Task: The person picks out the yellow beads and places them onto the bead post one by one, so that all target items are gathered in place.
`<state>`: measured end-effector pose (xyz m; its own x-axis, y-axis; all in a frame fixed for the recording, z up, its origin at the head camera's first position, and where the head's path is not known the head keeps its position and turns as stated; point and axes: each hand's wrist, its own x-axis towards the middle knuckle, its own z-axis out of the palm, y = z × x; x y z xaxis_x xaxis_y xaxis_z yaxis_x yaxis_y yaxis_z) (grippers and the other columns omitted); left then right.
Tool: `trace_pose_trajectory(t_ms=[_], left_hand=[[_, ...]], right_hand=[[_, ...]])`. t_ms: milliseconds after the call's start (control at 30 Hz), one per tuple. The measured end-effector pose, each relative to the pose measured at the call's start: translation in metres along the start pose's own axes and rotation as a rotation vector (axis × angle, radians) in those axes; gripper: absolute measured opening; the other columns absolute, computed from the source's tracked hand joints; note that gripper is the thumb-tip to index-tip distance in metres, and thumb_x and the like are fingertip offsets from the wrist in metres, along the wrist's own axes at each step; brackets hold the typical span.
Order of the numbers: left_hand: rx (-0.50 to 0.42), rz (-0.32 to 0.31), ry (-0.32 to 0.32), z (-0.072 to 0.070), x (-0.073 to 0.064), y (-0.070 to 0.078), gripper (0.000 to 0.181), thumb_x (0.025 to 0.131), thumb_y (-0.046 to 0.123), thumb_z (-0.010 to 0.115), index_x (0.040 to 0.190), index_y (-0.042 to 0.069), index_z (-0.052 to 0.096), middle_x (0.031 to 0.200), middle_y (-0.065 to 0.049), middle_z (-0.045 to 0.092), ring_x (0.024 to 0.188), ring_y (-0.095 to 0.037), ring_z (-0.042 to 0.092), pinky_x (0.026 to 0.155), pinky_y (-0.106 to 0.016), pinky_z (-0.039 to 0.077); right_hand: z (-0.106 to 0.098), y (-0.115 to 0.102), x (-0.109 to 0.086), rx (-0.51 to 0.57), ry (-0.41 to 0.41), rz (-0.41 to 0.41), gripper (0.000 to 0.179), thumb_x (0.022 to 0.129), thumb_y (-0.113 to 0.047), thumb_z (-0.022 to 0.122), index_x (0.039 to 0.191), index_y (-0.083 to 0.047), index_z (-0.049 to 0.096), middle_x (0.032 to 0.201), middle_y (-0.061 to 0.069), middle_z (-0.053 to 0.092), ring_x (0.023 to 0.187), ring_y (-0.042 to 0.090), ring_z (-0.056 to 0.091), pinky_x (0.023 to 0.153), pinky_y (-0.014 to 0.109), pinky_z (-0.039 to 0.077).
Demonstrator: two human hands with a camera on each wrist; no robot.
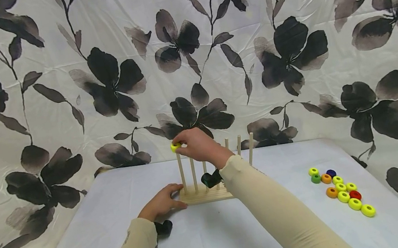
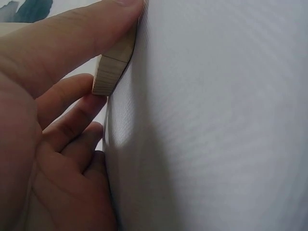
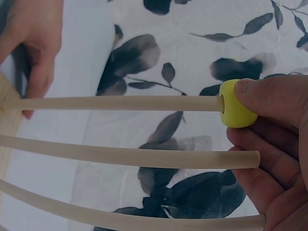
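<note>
Thumb and fingers of my right hand (image 1: 199, 144) pinch a yellow bead (image 3: 239, 107) at the tip of the leftmost wooden peg (image 3: 134, 103). In the right wrist view the peg's end meets the bead's hole. Several such pegs stand upright in a row on a pale wooden base (image 1: 206, 198). My left hand (image 1: 160, 203) holds the left end of that base, thumb along the front and fingers at the back. The left wrist view shows the base's end (image 2: 110, 71) between thumb and fingertips. The right forearm hides part of the rack in the head view.
Loose beads lie at the table's right: several yellow beads (image 1: 368, 210), orange beads (image 1: 331, 192), a red bead (image 1: 355, 195), a green bead (image 1: 316, 179) and a dark blue bead (image 1: 331, 173). Behind the white table (image 1: 123, 186) hangs a flowered cloth (image 1: 240, 92).
</note>
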<state>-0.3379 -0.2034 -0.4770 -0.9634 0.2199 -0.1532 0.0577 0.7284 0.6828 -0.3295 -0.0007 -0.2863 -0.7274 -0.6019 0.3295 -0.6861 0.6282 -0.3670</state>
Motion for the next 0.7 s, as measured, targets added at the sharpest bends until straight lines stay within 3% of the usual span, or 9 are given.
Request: trace_pose_trajectory(t_ms=[700], left_hand=[[0.017, 0.011, 0.005, 0.0, -0.002, 0.0, 0.082, 0.07, 0.032, 0.086, 0.141, 0.015, 0.05, 0.151, -0.012, 0.042, 0.143, -0.037, 0.031, 0.116, -0.06, 0.024]], right_hand=[[-0.014, 0.003, -0.011, -0.053, 0.045, -0.036, 0.028, 0.094, -0.022, 0.064, 0.12, -0.012, 0.068, 0.12, 0.003, 0.069, 0.111, 0.018, 0.064, 0.093, 0.035, 0.053]])
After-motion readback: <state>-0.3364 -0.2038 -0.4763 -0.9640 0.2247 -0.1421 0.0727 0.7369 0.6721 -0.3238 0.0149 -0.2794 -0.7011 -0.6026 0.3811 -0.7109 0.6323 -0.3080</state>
